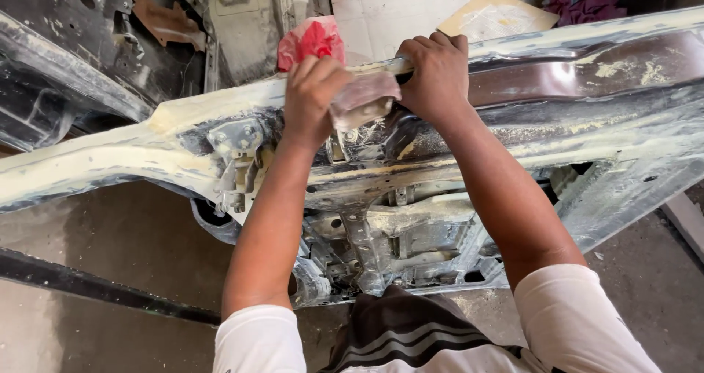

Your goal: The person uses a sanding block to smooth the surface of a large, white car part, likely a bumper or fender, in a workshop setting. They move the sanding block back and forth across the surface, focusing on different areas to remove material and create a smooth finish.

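Striped dark shorts [400, 336] sit lowest in view, below a stripped car door [557, 116] lying across, its upper rail smeared with pale filler. Left hand [314, 98] presses a worn sheet of sandpaper [364, 98] onto that rail, fingers curled over it. Right hand [438, 72] grips the rail's edge just beside it, near a red rag [312, 41].

white short sleeves [572, 307], dark striped garment [407, 333]
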